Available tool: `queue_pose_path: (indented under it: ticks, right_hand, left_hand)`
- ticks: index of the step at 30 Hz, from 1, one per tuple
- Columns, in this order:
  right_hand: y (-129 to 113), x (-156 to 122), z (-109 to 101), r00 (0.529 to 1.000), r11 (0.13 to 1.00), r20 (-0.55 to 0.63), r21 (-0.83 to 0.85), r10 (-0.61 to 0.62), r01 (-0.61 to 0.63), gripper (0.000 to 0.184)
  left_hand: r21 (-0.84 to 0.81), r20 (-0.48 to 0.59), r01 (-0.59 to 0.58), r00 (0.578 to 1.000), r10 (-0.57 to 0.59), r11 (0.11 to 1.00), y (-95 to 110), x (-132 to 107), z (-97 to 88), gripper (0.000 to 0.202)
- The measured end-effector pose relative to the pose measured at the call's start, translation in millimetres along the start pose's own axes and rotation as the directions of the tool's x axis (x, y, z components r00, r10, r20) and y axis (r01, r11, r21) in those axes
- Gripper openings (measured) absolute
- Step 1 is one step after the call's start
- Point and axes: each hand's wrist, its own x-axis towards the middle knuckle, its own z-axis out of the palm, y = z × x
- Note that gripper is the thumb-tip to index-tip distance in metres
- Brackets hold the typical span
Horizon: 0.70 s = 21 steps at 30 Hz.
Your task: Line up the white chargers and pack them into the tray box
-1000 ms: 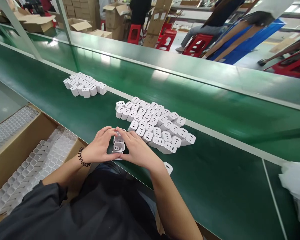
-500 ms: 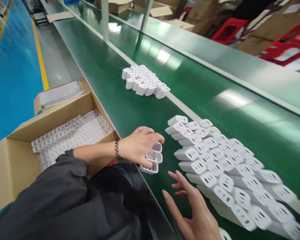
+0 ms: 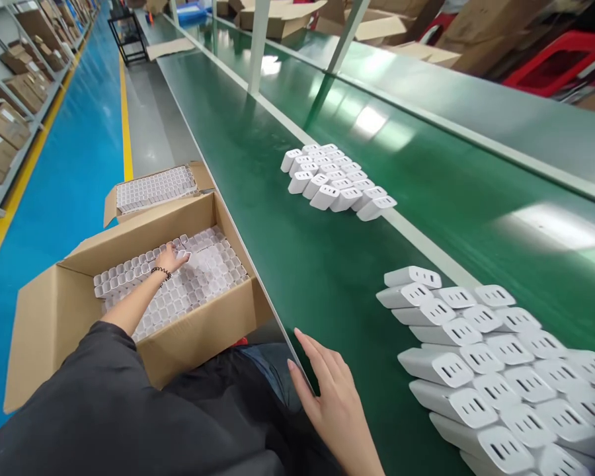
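My left hand [image 3: 167,259] reaches into the open cardboard box [image 3: 228,317] on the left, its fingers closed around white plastic shells [image 3: 182,254]; how many is hard to make out. Rows of similar translucent shells [image 3: 166,307] fill the box around it. My right hand [image 3: 330,383] hovers at the near edge of the green table [image 3: 258,218], fingers stretched out and nothing in them. To its right stands a large group of white charger housings [image 3: 496,357], packed together with their slotted ends up. A smaller group of these housings [image 3: 334,175] stands farther along the table.
Behind the near box, a second carton [image 3: 153,192] holds more shells. White posts [image 3: 258,46] rise from the table's middle strip. Across the table are cartons [image 3: 277,20] and a red stool [image 3: 558,63]. Shelves with boxes [image 3: 10,119] line the blue floor at left.
My left hand has moved left from the table edge into the box, and the shells it held there are gone from the table. My right hand has shifted left. The view has turned left.
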Motion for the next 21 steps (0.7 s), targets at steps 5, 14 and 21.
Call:
queue_pose_path:
  ticks: [5,14,21]
  right_hand:
    - [0.9,-6.7,3.6,0.999,1.0,-0.043,0.018,0.026,-0.025,0.052]
    - [-3.9,-5.5,3.9,0.997,0.999,-0.057,0.012,0.044,-0.044,0.048]
    - [-5.0,-7.7,3.9,0.998,0.999,-0.052,-0.029,0.028,-0.03,0.042]
  left_hand:
    - [0.054,0.026,0.078,0.996,-0.08,0.995,18.9,27.8,27.9,0.067]
    - [0.032,-0.011,0.301,0.954,-0.301,0.953,21.5,47.3,26.3,0.055]
    - [0.052,-0.003,0.334,0.942,-0.335,0.941,35.3,54.1,31.6,0.055]
